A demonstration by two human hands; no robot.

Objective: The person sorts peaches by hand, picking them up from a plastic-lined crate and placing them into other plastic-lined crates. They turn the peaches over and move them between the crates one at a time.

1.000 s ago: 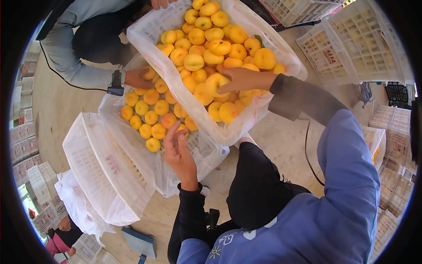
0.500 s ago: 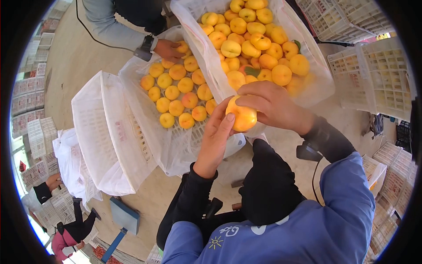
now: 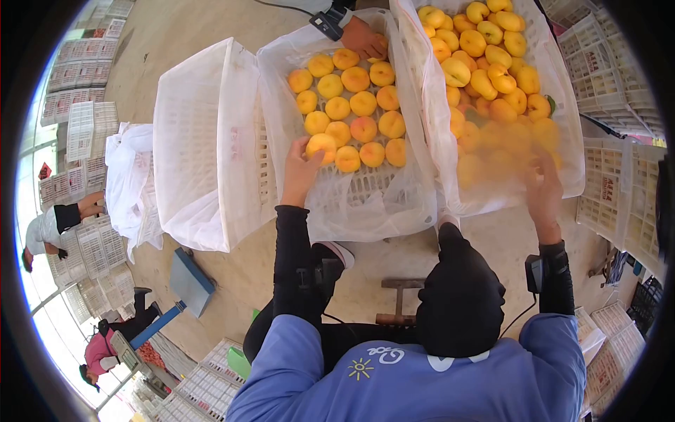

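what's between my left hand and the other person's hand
In the head view, yellow fruit in the lined crate lies between your left hand and the other person's hand.

Single head-worn wide view, forward and steeply down.

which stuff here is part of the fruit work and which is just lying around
In the job:
- left hand, gripping a fruit
- right hand, by the full crate
- half-filled crate
- co-worker's hand, in it

Probably just lying about:
- spare crate
- white plastic
- blue platform
- stacked crates
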